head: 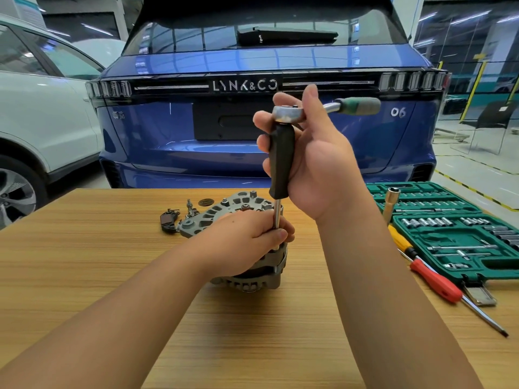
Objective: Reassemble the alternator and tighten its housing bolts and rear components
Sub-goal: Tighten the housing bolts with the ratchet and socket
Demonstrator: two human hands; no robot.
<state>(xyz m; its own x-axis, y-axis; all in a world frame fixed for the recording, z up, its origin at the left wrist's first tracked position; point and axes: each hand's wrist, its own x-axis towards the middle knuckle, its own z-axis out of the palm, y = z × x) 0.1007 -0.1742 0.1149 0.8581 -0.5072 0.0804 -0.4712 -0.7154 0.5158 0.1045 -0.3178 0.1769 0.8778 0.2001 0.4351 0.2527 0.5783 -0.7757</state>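
Workshop table (84, 276): alternator (269, 265) assembled, upright.
Right hand (311, 153): fingers wrapped round black driver handle (280, 161), ratchet (289, 112) on top.
Left hand (247, 234): fingers pinching shaft (277, 217).
Left to do: loose rear parts (179, 214), likely unfitted.

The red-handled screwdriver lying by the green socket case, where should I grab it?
Grip the red-handled screwdriver around its thick red handle, coming from above. It lies flat on the wooden table, handle clear of the green socket case; its thin shaft offers little to hold.
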